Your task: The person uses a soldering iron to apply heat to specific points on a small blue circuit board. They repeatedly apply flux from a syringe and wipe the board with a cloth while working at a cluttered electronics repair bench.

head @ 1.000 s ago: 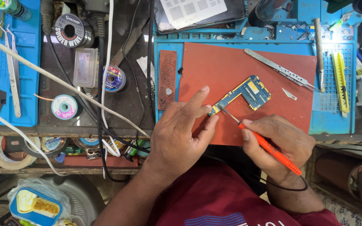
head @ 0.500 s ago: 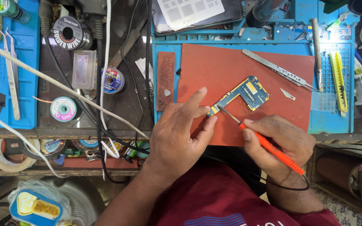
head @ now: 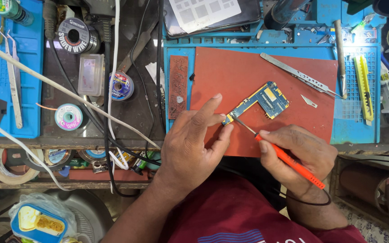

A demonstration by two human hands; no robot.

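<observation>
A cluttered repair bench fills the view, with a blue silicone work mat (head: 361,130) carrying a rust-red rectangular pad (head: 248,76) at its middle. On that pad lies a small L-shaped blue circuit board with gold contacts (head: 264,100), just past the fingertips of both hands.

The left hand (head: 194,144) rests on the near edge of the red pad, its forefinger stretched out and its thumb tip pressed to the narrow end of the board, pinning it flat rather than lifting it. The right hand (head: 300,155) is closed in a pen grip round a slim orange-handled soldering iron (head: 289,161), whose dark metal tip reaches up and left to meet the board's narrow end, right beside the left thumb. A black cord trails from the handle's rear past the wrist.

Beyond the right fingers, well apart, lie long steel tweezers (head: 298,75), a small loose blade (head: 309,101) and a yellow utility knife (head: 363,85). Off to the left of the left hand sits a spool of solder wire (head: 74,33).

The step in hand looks like touching up a joint at the board's end. The next move would seem to call for a steady tip, a firm hold from the thumb, and keeping that thumb clear of the hot metal.
</observation>
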